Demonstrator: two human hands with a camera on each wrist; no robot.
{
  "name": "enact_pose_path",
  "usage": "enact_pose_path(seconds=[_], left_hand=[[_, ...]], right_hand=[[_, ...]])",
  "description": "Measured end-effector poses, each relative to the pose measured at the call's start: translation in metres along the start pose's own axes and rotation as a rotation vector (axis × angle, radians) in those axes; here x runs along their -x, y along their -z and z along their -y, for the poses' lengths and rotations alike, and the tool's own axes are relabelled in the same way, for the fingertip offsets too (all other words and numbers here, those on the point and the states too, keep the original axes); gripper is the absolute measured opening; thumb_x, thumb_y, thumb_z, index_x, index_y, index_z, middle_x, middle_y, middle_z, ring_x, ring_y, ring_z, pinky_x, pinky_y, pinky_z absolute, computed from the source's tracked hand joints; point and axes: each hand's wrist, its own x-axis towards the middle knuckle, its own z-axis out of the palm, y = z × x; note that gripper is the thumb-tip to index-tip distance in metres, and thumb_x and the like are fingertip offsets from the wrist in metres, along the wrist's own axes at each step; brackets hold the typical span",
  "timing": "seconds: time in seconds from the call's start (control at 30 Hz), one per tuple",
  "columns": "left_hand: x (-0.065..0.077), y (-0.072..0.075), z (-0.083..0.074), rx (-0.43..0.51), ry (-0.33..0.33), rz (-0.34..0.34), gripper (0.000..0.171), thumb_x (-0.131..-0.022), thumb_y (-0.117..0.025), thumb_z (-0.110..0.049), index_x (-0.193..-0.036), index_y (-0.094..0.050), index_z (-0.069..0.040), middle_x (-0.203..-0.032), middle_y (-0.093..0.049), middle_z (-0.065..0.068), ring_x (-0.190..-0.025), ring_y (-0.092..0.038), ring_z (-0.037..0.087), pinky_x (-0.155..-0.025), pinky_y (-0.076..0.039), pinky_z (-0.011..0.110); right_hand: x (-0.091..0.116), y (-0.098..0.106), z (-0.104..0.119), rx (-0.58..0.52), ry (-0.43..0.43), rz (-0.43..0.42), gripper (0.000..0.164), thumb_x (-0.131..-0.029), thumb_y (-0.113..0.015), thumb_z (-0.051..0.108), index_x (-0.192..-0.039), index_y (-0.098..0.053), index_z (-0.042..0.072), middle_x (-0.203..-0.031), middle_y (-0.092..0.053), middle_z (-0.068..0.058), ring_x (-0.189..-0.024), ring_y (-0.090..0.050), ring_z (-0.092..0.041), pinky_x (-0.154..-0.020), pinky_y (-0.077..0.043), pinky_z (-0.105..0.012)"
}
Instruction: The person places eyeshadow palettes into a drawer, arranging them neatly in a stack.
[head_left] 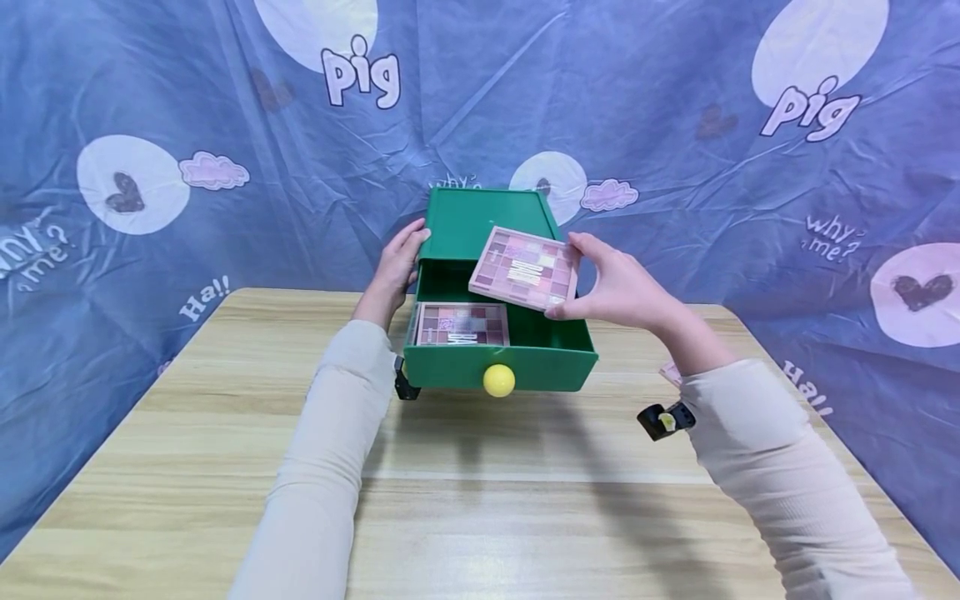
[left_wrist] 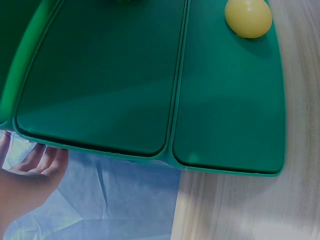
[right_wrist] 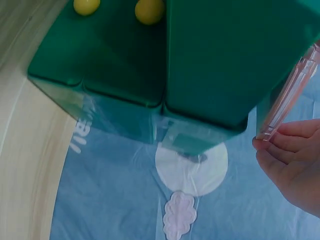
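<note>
A green drawer box (head_left: pixel 480 218) with yellow knobs stands on the table, its top drawer (head_left: pixel 457 367) pulled out toward me. Flat in the left part of that drawer is an eyeshadow palette (head_left: pixel 462 323) with a printed lid. My right hand (head_left: pixel 626 287) pinches a second, pink eyeshadow palette (head_left: pixel 525 268) by its right edge, thumb in front and fingers behind. That palette is tilted over the open drawer; in the right wrist view its thin edge (right_wrist: pixel 289 97) shows. My left hand (head_left: pixel 395 271) rests against the box's upper left side, fingers extended along it.
Lower drawer fronts (left_wrist: pixel 100 75) with a yellow knob (left_wrist: pixel 248 18) show in the wrist views. A small pink item (head_left: pixel 671 372) lies partly behind my right forearm. A blue printed cloth (head_left: pixel 480 100) hangs behind the wooden table (head_left: pixel 225 467).
</note>
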Motion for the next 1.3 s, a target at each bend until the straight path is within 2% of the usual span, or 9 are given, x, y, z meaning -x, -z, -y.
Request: enact_pose_path(seconds=[0.27, 0.5, 0.87, 1.3], left_hand=[[-0.002, -0.001, 0.002, 0.003, -0.005, -0.007, 0.046, -0.082, -0.054, -0.029, -0.127, -0.046, -0.02, -0.116, -0.049, 0.009, -0.097, -0.048, 0.018, -0.077, -0.039, 0.033], [-0.003, 0.0, 0.003, 0.02, -0.008, -0.01, 0.046, -0.082, -0.054, -0.028, -0.126, -0.046, -0.02, -0.113, -0.051, 0.009, -0.094, -0.049, 0.017, -0.075, -0.039, 0.032], [-0.002, 0.0, 0.001, 0.013, -0.003, -0.005, 0.046, -0.082, -0.055, -0.029, -0.126, -0.046, -0.021, -0.115, -0.051, 0.008, -0.095, -0.047, 0.017, -0.078, -0.039, 0.033], [0.001, 0.0, 0.001, 0.004, -0.004, -0.01, 0.046, -0.082, -0.054, -0.029, -0.126, -0.046, -0.02, -0.119, -0.048, 0.006, -0.101, -0.045, 0.017, -0.081, -0.037, 0.034]], right_hand=[[-0.001, -0.01, 0.009, -0.017, 0.059, 0.023, 0.1, -0.057, -0.076, 0.042, -0.134, -0.025, 0.004, -0.126, -0.037, -0.008, -0.104, -0.038, -0.024, -0.085, -0.031, -0.043], [0.0, -0.016, 0.016, 0.007, 0.087, 0.039, 0.103, -0.057, -0.076, 0.041, -0.136, -0.021, 0.004, -0.135, -0.027, -0.01, -0.116, -0.031, -0.025, -0.09, -0.029, -0.043], [-0.002, -0.025, 0.021, 0.016, 0.168, 0.061, 0.101, -0.056, -0.077, 0.04, -0.135, -0.025, 0.003, -0.135, -0.028, -0.01, -0.118, -0.029, -0.022, -0.093, -0.027, -0.04], [-0.01, -0.032, 0.024, -0.01, 0.194, 0.174, 0.095, -0.061, -0.075, 0.033, -0.134, -0.024, -0.001, -0.134, -0.03, -0.013, -0.119, -0.03, -0.022, -0.093, -0.026, -0.039]])
